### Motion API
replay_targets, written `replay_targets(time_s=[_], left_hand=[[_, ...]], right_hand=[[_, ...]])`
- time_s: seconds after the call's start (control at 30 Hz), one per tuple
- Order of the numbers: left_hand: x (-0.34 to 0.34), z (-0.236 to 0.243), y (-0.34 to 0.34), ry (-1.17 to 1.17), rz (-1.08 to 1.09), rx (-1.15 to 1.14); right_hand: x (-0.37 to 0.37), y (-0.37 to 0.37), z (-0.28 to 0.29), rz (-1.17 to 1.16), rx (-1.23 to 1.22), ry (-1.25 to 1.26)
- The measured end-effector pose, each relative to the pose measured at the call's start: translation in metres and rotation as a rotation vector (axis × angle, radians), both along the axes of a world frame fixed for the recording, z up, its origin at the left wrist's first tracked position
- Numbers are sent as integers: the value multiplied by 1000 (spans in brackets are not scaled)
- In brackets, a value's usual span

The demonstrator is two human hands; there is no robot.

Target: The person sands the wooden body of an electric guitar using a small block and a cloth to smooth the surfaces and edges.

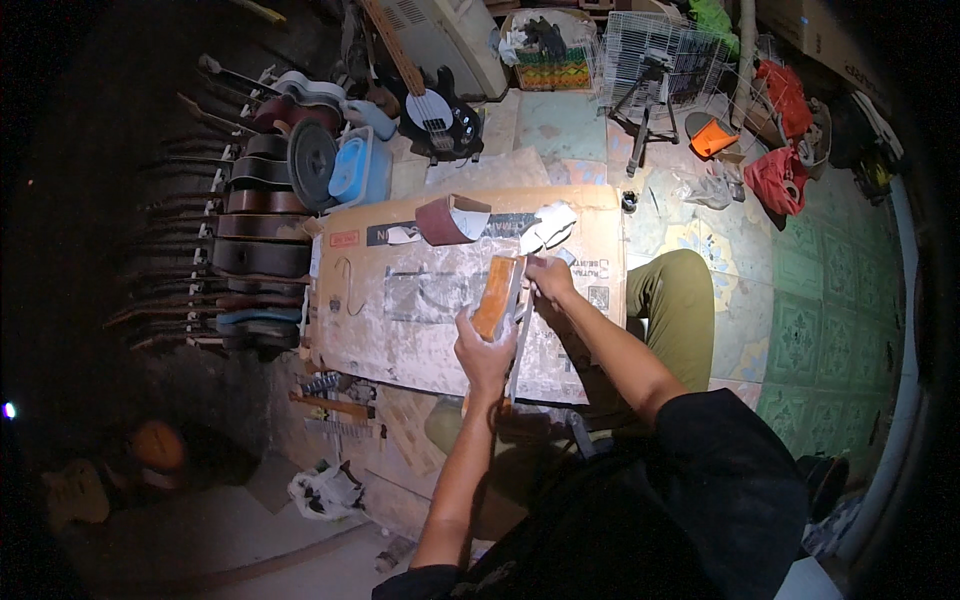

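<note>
My left hand (485, 352) is closed around the near part of an orange-brown wooden block (494, 292) with a grey side. Next to the block's far right corner, my right hand (547, 277) has its fingers curled together; what they pinch is too small to make out. A long, narrow strip (522, 340) runs beside the block toward my lap, partly hidden by my left hand. Beyond the hands, a curled dark-red sheet like sandpaper (447, 222) lies on dusty cardboard (345, 290). A crumpled white cloth (548, 228) sits right of it.
Several guitars (262, 230) stand in a row at the left. A black bass guitar (435, 115) leans at the back, near a blue tub (352, 170). A wire cage (660, 60) and red bags (775, 180) are at the back right. Tools (335, 405) lie left of my forearm.
</note>
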State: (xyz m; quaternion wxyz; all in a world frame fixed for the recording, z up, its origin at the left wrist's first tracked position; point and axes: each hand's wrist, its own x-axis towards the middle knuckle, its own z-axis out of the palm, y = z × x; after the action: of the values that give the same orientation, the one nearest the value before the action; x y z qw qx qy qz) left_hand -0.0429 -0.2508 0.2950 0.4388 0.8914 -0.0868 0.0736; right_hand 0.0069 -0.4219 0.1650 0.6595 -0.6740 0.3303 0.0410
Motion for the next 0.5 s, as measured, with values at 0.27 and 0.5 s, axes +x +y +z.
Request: replay_targets(time_s=[0.27, 0.5], left_hand=[[-2, -4, 6, 3, 29, -69], [-2, -7, -1, -36, 28, 36]], right_hand=[[10, 7, -3, -103, 86, -79], [4, 0, -23, -70, -15, -103]])
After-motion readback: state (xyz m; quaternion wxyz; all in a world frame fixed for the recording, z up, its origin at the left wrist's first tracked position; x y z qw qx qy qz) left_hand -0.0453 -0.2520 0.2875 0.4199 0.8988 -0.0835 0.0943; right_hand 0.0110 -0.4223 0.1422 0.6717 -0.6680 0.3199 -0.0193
